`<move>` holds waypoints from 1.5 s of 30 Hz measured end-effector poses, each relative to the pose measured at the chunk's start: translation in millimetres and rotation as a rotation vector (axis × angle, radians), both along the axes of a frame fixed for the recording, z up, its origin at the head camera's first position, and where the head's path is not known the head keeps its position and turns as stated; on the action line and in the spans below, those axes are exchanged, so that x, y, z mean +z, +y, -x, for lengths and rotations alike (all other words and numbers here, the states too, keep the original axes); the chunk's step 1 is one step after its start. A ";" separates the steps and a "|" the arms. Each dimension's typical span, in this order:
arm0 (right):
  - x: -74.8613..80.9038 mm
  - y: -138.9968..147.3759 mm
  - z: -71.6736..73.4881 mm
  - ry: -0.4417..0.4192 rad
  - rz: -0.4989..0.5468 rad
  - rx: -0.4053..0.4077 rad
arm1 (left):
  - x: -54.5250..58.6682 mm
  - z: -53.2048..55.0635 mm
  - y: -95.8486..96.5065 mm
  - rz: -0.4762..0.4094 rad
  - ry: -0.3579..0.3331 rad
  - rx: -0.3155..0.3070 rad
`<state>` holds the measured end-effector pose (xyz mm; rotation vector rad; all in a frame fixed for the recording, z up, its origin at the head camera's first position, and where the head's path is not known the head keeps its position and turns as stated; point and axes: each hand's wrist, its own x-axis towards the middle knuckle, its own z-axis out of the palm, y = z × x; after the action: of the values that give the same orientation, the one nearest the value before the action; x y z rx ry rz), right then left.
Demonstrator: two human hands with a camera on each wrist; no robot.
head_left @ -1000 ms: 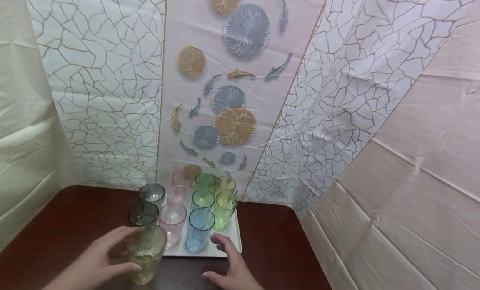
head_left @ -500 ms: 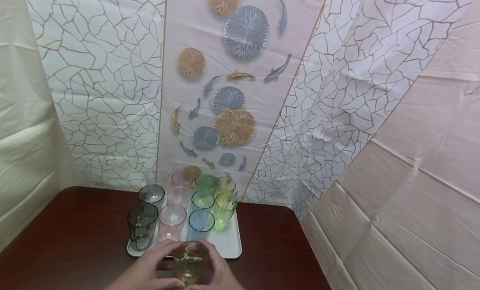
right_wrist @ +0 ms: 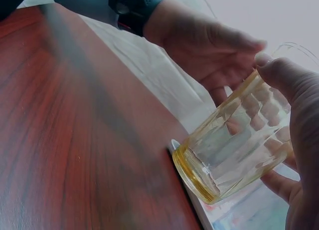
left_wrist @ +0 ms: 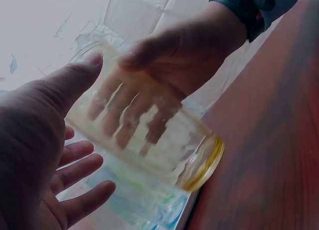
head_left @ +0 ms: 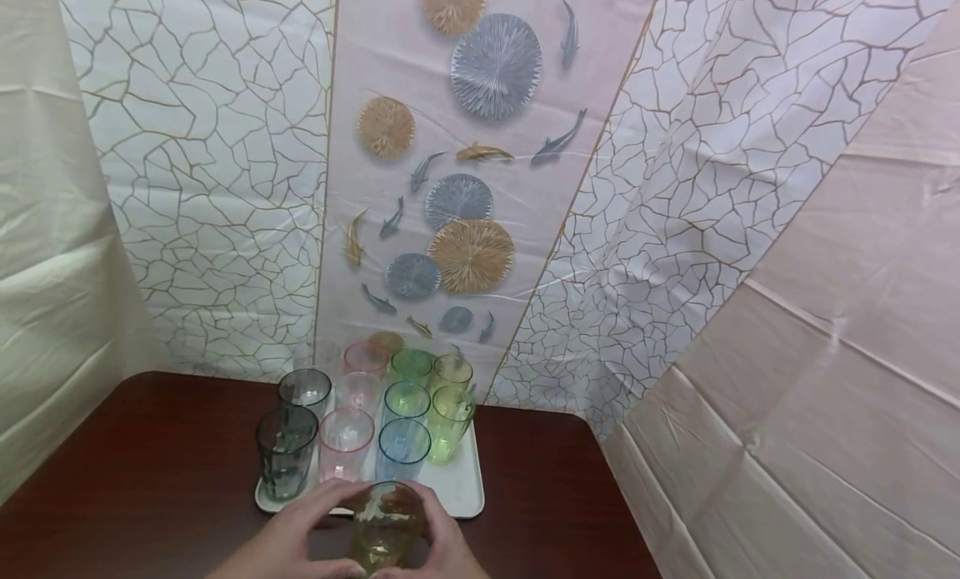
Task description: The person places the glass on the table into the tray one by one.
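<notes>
A clear amber glass tumbler [head_left: 386, 521] is between both hands at the bottom middle of the head view, in front of the tray. The right hand [head_left: 442, 533] holds it, with the thumb along the near side and several fingers showing through the glass in the left wrist view. My left hand [head_left: 303, 533] is at the glass's other side. In the left wrist view, its thumb [left_wrist: 82, 75] lies at the rim, while its fingers [left_wrist: 89, 200] spread loosely beside the wall. The tumbler looks tilted in both wrist views, its thick yellowish base [right_wrist: 194, 177] near the tray edge.
A white tray [head_left: 467, 487] stands just beyond the hands on the dark red-brown table [head_left: 547, 496]. On it are several tumblers: dark grey [head_left: 285, 454], pink [head_left: 347, 437], blue [head_left: 403, 446], and green and yellow-green [head_left: 448, 425]. Patterned cloth [head_left: 585, 337] hangs behind the table.
The left hand has carried the amber tumbler from the left to the middle, where the right hand has come onto it. Over the last half second, the glass has shifted only slightly right.
</notes>
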<state>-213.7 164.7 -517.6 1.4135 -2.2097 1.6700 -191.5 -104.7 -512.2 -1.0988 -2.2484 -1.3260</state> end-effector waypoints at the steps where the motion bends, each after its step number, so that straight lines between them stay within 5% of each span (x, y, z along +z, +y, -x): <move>1: -0.9 2.5 1.0 -0.003 0.011 -0.002 | -0.4 -0.5 -2.9 0.030 -0.001 0.042; 5: -3.9 21.0 4.7 -0.060 0.031 -0.061 | -1.4 -4.4 -17.3 0.125 -0.105 0.168; 11: -6.7 56.3 16.6 -0.032 0.026 -0.228 | -8.0 -5.5 -38.8 0.194 -0.167 0.231; 18: -8.2 72.3 53.5 -0.027 0.053 -0.404 | -13.2 -2.9 -53.8 0.205 -0.312 0.221; 26: -3.7 66.0 95.9 -0.158 -0.049 -0.540 | -14.6 -0.2 -58.5 0.148 -0.485 0.102; 30: -8.3 62.0 104.0 -0.218 -0.027 -0.516 | -14.9 1.8 -58.7 0.172 -0.448 0.109; 36: -27.0 57.1 109.0 -0.174 -0.043 -0.532 | -17.3 2.9 -60.3 0.233 -0.340 0.167; 45: -33.6 52.6 105.1 -0.174 -0.039 -0.526 | -19.2 2.9 -61.7 0.258 -0.309 0.177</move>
<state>-318.8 217.3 -551.1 0.6163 -2.4245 1.6027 -194.4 -166.4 -531.4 -0.7866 -2.7331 -1.2289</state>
